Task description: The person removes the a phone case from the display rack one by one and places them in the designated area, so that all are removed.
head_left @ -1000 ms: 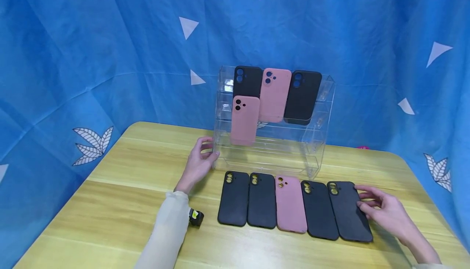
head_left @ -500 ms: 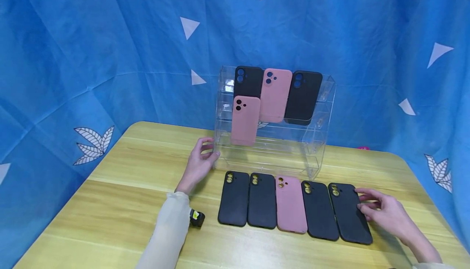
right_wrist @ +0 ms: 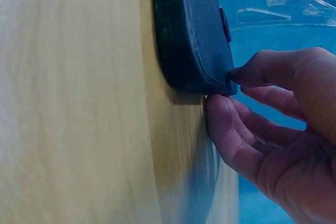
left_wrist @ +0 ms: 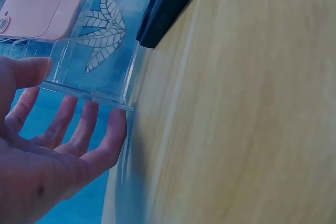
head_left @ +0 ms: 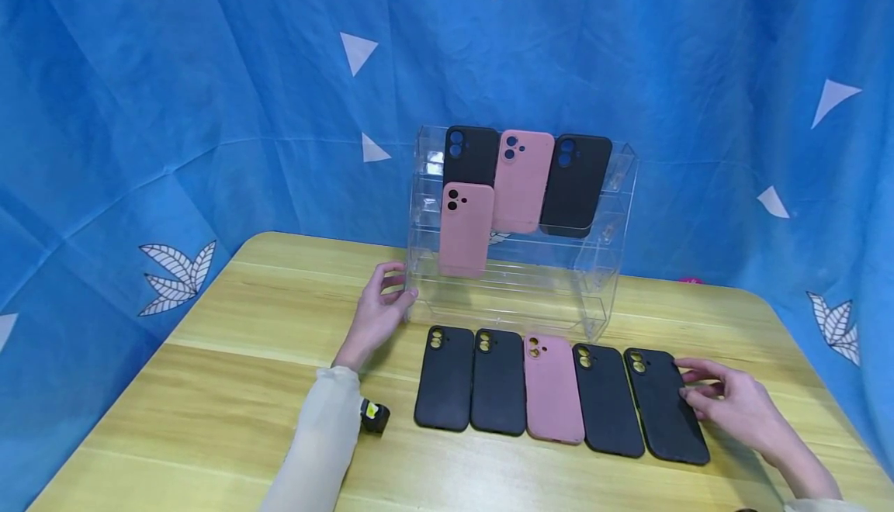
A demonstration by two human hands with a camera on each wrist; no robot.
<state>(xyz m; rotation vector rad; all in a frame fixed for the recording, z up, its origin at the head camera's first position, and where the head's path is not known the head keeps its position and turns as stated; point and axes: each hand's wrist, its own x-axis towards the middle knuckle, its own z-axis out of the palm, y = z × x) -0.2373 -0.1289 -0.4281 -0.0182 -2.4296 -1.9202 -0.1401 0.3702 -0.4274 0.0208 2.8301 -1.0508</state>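
On the desk (head_left: pixel 230 388) before the clear rack (head_left: pixel 510 315) | rightmost black case (head_left: pixel 667 407) flat; likely light, slightly flexible, smooth: take by both long edges | right hand (head_left: pixel 736 403): fingers relaxed, tips touching its right edge | left hand (head_left: pixel 378 314): fingers gripping the rack's left side

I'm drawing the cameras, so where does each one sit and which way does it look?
Head: on the head, looking forward and down at the rack and cases; left hand and right hand show.
Left wrist: on that wrist, looking at the rack's edge; the left hand shows.
Right wrist: on that wrist, looking at a black case; the right hand shows.
The wrist views share the rack and table.
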